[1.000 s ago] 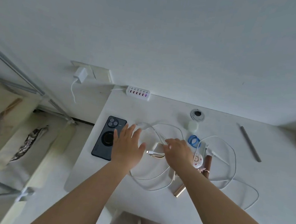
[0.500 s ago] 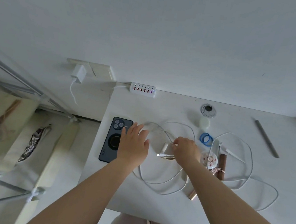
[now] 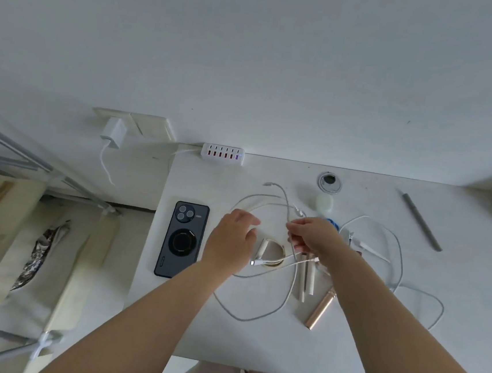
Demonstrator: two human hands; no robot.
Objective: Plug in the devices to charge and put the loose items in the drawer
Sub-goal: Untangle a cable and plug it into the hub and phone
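I read the desk (image 3: pixel 359 341) from its left edge. The phone (image 3: pixel 182 239) lies flat, camera side up, near that edge, unplugged. My left hand (image 3: pixel 231 243) hovers just right of it, fingers relaxed and grasping nothing, over the left arc of the looped white cable (image 3: pixel 256 315). Between the hands lies the loose connector (image 3: pixel 254 262), tip pointing toward the phone. My right hand (image 3: pixel 313 236) pinches a strand of the same cable, whose far plug (image 3: pixel 269 184) rises toward the multi-port charger (image 3: pixel 222 154) at the back edge. Below that hand lie two pale sticks (image 3: pixel 308 278) and a gold tube (image 3: pixel 320 308); to its right, a second white cable (image 3: pixel 398 261) and a grey pen (image 3: pixel 421 222).

Risk, as I judge it: the loops overlap each other and the small items, so lifting the pinched strand may drag the sticks or tube along, or tighten a knot. The connector could also flick off its resting place if the slack runs out. The phone sits close to the edge; a tug on a cable once plugged in could slide it off. No drawer is visible.
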